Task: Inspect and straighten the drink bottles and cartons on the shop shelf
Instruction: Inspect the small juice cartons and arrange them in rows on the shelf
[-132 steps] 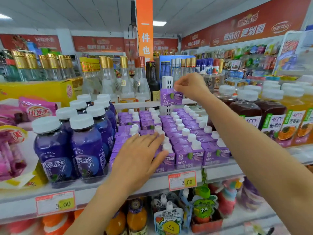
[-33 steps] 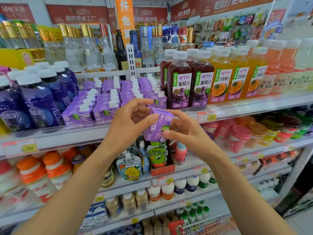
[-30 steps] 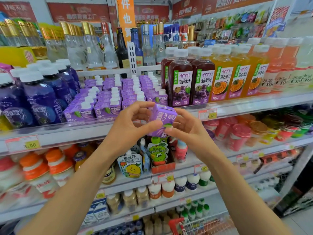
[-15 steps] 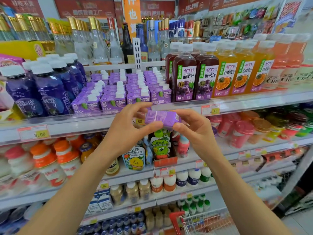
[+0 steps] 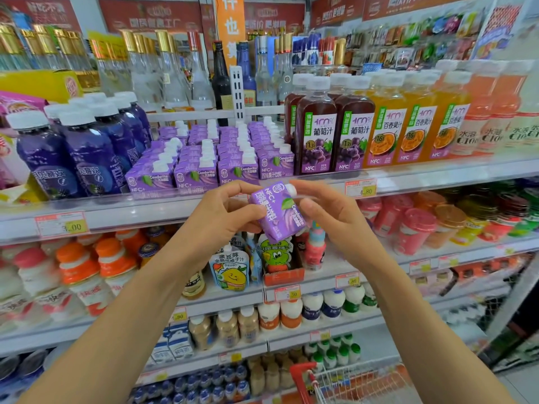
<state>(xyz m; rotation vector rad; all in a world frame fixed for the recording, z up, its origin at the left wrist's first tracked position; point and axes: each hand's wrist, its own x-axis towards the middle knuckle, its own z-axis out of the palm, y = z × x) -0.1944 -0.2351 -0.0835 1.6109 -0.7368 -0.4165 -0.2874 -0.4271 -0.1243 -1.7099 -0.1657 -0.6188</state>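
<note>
Head camera view of a shop's drinks aisle, where the upper shelf [image 5: 131, 212] carries, from its left end to its right, blue bottles [image 5: 87, 158], purple carton rows [image 5: 198, 170], dark grape juice bottles [image 5: 316, 132] and orange juice bottles [image 5: 385, 132], all standing upright at the front edge. Pale bottles at the shelf's right end are too blurred to read, and packs at its left end are cut off by the frame. Clear gold-capped bottles [image 5: 140, 62] stand behind the shelf's back rail, their lower halves hidden. Lower shelves [image 5: 227, 301] hold pouches and small bottles, soft in focus; a red trolley [image 5: 350, 383] is cropped at the bottom edge.

Both bare arms reach up from the lower corners. The left hand [image 5: 215, 220] and right hand [image 5: 335, 217] pinch one purple carton [image 5: 277, 214] between them, clear of the shelf, just in front of and below its front edge, under the rightmost carton row. It is tilted, its white cap [image 5: 291, 189] pointing up and right. The left thumb and curled fingers grip its lower left side; the right fingers close on the cap end, covering part of the cap. The carton's back face is hidden. Price tags [image 5: 61, 225] line the front edge, one partly behind the hands.
</note>
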